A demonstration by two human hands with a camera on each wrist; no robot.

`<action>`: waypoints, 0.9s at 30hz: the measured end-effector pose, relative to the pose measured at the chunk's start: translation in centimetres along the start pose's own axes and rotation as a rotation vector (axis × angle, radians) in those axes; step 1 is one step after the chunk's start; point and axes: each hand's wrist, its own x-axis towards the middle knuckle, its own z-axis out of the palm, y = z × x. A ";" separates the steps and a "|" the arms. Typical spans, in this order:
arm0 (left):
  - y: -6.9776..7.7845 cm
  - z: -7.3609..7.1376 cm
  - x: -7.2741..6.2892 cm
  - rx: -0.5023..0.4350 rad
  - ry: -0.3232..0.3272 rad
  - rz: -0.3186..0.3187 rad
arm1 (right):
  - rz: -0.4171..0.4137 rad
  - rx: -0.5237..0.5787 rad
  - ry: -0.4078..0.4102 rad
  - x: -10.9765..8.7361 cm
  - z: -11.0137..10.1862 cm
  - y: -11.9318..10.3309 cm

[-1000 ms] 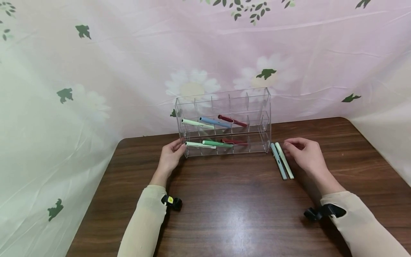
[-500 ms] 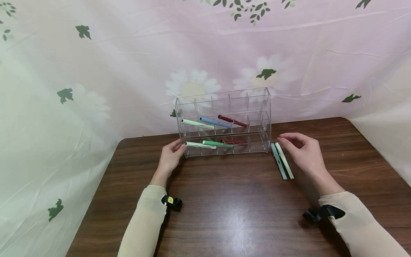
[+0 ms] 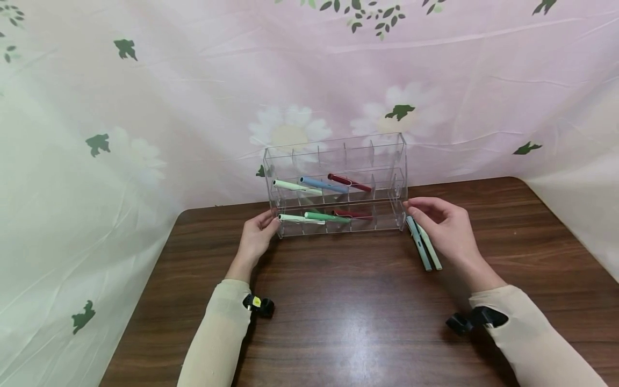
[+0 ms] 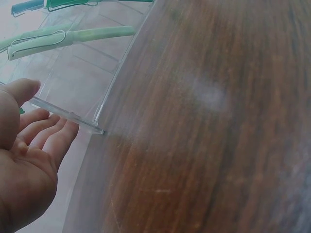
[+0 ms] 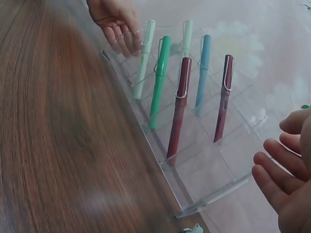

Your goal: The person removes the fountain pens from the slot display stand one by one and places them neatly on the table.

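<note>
Your left hand holds the clear rack at its lower left corner, with the thumb and the fingers placed on either side of the end panel. Your right hand is at the other end of the rack. Its fingers are loosely bent and spread, and they grip nothing; whether the fingertips touch the rack, I cannot tell.

The rack stands upright on the brown table, near the back edge. In its lower row you have, from left to right, a pale pen, a green pen and a dark red pen. In the row above are a mint pen, a blue pen and a maroon pen.

Just beside the right end, a grey-blue pen and a light green pen lie on the table, close together.
</note>
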 end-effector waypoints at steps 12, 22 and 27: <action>-0.3 0.1 0.2 -0.002 0.008 -0.002 | -0.090 0.050 -0.042 0.4 2.0 -0.6; -0.2 0.1 0.2 -0.012 0.004 -0.006 | -0.135 0.007 -0.099 0.8 3.7 -0.5; -0.1 0.1 0.1 -0.021 0.000 -0.009 | -0.140 -0.002 -0.137 0.9 4.5 -0.4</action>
